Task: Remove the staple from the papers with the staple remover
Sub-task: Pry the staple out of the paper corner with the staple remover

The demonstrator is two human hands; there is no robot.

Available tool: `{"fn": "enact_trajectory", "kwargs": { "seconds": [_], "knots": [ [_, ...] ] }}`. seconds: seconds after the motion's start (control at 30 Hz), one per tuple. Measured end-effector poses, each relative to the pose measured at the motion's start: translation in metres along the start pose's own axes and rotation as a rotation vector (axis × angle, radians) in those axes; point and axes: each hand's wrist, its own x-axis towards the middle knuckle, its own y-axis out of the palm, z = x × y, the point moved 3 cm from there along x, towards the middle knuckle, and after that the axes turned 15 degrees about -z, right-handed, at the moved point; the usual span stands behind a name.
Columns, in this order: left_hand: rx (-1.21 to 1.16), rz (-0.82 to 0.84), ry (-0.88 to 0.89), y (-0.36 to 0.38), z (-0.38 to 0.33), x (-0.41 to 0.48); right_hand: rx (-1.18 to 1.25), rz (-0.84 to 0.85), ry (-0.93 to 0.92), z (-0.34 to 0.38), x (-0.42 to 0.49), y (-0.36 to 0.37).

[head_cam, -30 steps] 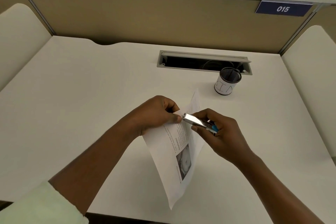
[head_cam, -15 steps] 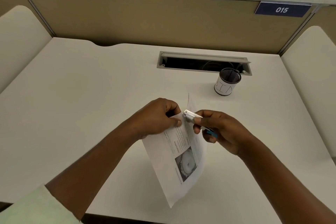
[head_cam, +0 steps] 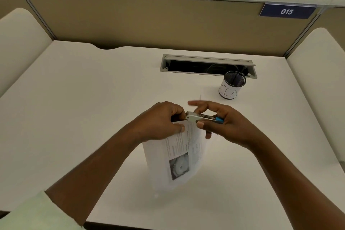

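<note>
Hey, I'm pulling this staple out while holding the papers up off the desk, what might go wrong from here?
1. The papers hang in the air, pinched only at the top corner by the left hand, so a hard pull may tear that corner.
2. The staple remover in the right hand works right beside the left fingertips, which it might nick.
3. A freed staple may drop unseen onto the desk.

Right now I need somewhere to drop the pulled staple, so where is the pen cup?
In the head view, the pen cup stands upright on the desk, beyond and right of the right hand, just in front of the cable tray's right end.
</note>
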Motion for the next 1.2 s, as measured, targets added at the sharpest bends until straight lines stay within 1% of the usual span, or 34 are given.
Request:
{"fn": "enact_trajectory", "kwargs": {
  "seconds": [0.07, 0.13, 0.27, 0.37, 0.43, 0.63, 0.77, 0.97, 1.1, 1.2],
  "knots": [
    [0.044, -0.028, 0.029, -0.002, 0.0, 0.002, -0.071, 0.045, -0.026, 0.005, -0.001, -0.005],
    [0.084, -0.058, 0.044, -0.004, 0.002, 0.004, -0.149, 0.042, -0.039, 0.009, -0.001, -0.01],
    [0.115, -0.127, 0.067, -0.006, 0.003, 0.007, -0.193, 0.037, -0.082, 0.014, -0.002, -0.01],
    [0.16, -0.161, 0.087, -0.006, 0.002, 0.006, -0.347, -0.022, -0.178, 0.017, -0.004, -0.006],
    [0.211, -0.199, 0.114, -0.004, 0.0, 0.005, -0.395, -0.063, -0.2, 0.019, -0.006, -0.003],
    [0.266, -0.316, 0.184, -0.003, -0.005, 0.001, -0.386, -0.154, -0.177, 0.021, -0.014, -0.001],
    [0.253, -0.396, 0.216, -0.001, -0.007, 0.0, -0.41, -0.202, -0.173, 0.022, -0.019, 0.0],
    [0.273, -0.48, 0.334, 0.0, -0.009, -0.006, -0.397, -0.263, -0.226, 0.029, -0.031, 0.003],
    [0.291, -0.502, 0.385, 0.001, -0.01, -0.009, -0.39, -0.295, -0.236, 0.031, -0.038, 0.005],
    [0.267, -0.474, 0.383, 0.002, -0.011, -0.009, -0.399, -0.33, -0.244, 0.032, -0.039, 0.005]
  ]
}}
